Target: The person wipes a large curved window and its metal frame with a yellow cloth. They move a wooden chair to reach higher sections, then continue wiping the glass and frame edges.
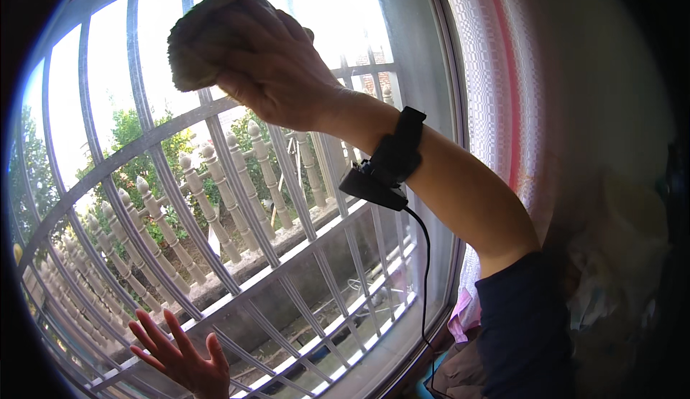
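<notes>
My right hand (275, 70) is raised high and presses a thick, dark cloth (197, 49) toward the upper part of a window pane (418, 38). The fingers lie spread over the folded cloth, whose edge looks fuzzy. Lower down on the left, my left hand (186, 358) has its fingers apart and holds nothing. Its palm faces the glass; whether it touches the pane I cannot tell. A black strap with a small device (391, 162) is fastened around my right forearm, and a black cable (426, 269) hangs from it.
Metal security bars (215, 124) stand beyond the glass, with a baluster fence (215, 199) and green shrubs (129, 135) outside. At the right, a checked white curtain with a pink stripe (493, 59) hangs along the window frame (455, 76). Brown fabric (458, 372) lies below it.
</notes>
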Demonstrator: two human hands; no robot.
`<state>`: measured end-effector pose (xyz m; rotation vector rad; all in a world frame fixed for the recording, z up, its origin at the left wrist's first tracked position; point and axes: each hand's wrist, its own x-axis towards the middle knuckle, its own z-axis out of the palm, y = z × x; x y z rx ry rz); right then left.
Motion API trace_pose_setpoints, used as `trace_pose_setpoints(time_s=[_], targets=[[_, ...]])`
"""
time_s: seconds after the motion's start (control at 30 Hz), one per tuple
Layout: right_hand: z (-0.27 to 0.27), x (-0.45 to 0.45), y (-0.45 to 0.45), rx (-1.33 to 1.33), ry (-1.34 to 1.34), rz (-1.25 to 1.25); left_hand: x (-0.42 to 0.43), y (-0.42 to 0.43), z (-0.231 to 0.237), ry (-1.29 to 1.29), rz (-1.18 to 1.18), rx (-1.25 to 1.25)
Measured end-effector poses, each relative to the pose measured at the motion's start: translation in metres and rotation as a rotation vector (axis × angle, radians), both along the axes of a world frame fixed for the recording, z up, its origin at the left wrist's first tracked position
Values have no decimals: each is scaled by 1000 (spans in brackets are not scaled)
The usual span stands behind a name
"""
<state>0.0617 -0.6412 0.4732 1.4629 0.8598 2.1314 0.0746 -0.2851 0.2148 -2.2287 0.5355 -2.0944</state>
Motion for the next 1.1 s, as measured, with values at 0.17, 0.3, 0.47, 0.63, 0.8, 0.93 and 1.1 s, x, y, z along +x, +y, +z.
trace_pose_setpoints(time_s=[0.17, 0.3, 0.47, 0.63, 0.8, 0.93, 1.1], targets=[[-55, -27, -184, 1137, 242, -84, 5, -1, -2, -17, 16, -14], [-132, -29, -262, 1837, 324, -259, 6, 0, -5, 7, -1, -17], [-100, -11, -115, 1178, 243, -141, 3, -5, -6, 23, -63, -49], [-72, -8, 64, 22, 199, -73, -9, -25, -35, 115, -145, -11], [-26, -20, -28, 177, 154, -11, -10, -33, -59, 126, -79, 49], [-45, -39, -228, 1195, 357, -77, -3, -35, -59, 7, -37, 59], [-183, -35, -335, 1718, 495, -42, -3, -35, -61, 20, -4, 74]])
